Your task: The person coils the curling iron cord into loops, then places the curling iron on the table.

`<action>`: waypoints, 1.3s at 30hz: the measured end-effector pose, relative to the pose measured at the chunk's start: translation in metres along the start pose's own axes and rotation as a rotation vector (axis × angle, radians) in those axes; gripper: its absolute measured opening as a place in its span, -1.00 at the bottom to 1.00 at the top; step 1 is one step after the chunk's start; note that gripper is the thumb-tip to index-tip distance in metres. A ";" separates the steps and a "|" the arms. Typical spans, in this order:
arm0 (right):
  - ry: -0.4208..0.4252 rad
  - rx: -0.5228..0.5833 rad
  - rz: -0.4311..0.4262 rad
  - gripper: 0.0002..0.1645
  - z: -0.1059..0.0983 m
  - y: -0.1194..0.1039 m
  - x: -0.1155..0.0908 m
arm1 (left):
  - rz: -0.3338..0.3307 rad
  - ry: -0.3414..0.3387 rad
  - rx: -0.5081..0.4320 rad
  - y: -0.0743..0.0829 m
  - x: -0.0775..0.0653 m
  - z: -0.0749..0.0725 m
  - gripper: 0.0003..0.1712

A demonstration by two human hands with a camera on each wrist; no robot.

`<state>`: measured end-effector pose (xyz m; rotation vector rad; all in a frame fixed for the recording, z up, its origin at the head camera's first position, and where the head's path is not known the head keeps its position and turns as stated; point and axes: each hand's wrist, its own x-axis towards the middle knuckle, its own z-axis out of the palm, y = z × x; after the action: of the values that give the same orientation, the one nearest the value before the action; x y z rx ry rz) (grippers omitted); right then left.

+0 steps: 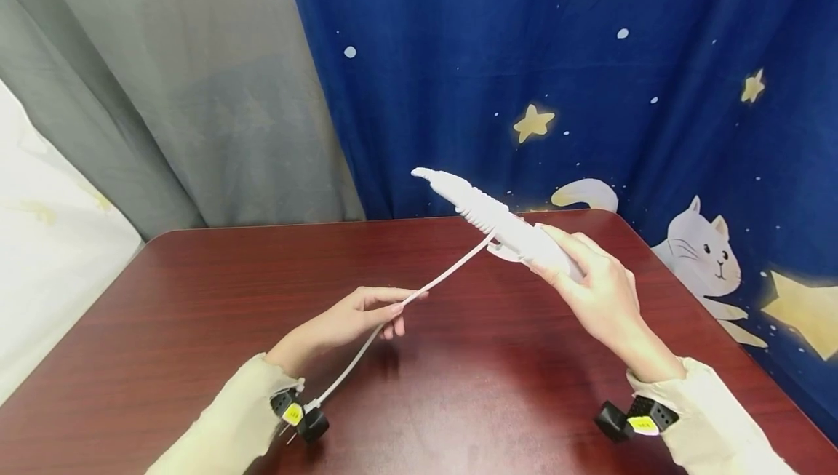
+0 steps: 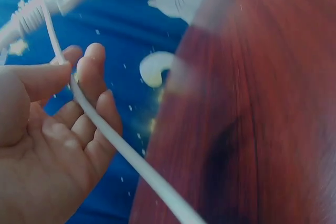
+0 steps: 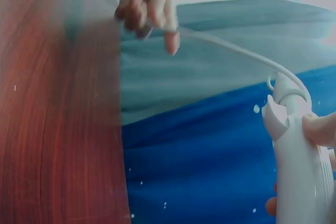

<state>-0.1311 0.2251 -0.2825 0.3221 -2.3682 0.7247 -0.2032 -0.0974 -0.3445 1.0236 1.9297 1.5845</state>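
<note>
My right hand (image 1: 599, 293) grips the handle of a white curling iron (image 1: 538, 246), thumb on one side and fingers round the other. It is held up at a slant above the table, its narrow tip pointing up and left. Several turns of its white cord (image 1: 452, 270) are wound round the barrel, and a clamp lever (image 3: 275, 119) shows in the right wrist view. Between thumb and forefinger, my left hand (image 1: 356, 318) pinches the cord, the other fingers loosely bent. Past that hand the cord runs down to a plug (image 1: 313, 406) beside the left wrist, its pins partly hidden by the wrist camera.
A reddish-brown wooden table (image 1: 216, 300) with rounded far corners lies under both hands. Behind it hang a grey curtain (image 1: 216, 97) and a blue curtain (image 1: 445, 82) with stars and a white cat. White cloth (image 1: 46, 228) hangs at the left. Small black cameras (image 1: 638, 420) sit on both wrists.
</note>
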 end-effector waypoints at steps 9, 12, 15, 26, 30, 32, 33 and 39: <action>-0.032 -0.026 -0.213 -0.38 -0.005 -0.017 -0.009 | -0.089 0.018 -0.019 -0.017 0.018 -0.014 -0.64; -0.053 -0.023 -0.235 -0.38 -0.007 -0.021 -0.013 | -0.096 0.043 0.005 -0.019 0.023 -0.018 -0.63; -0.069 -0.009 -0.252 -0.38 -0.010 -0.024 -0.016 | -0.082 0.083 0.059 -0.021 0.027 -0.023 -0.65; -0.170 0.063 -0.337 -0.41 -0.010 -0.029 -0.023 | 0.158 0.123 0.209 -0.008 0.047 -0.040 -0.82; -0.207 0.099 -0.346 -0.42 -0.008 -0.029 -0.025 | 0.082 0.145 0.269 -0.003 0.061 -0.038 -0.86; -0.221 0.117 -0.361 -0.42 -0.008 -0.028 -0.024 | 0.000 0.174 0.285 -0.003 0.066 -0.040 -0.85; -0.225 0.126 -0.376 -0.41 -0.007 -0.028 -0.024 | -0.019 0.177 0.295 -0.001 0.068 -0.040 -0.85; -0.275 0.153 -0.513 -0.38 -0.005 -0.024 -0.022 | 0.015 0.134 0.336 0.011 0.071 -0.041 -0.85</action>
<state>-0.1025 0.2094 -0.2829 1.1088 -2.3259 0.6409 -0.2754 -0.0684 -0.3156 1.0847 2.3416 1.3957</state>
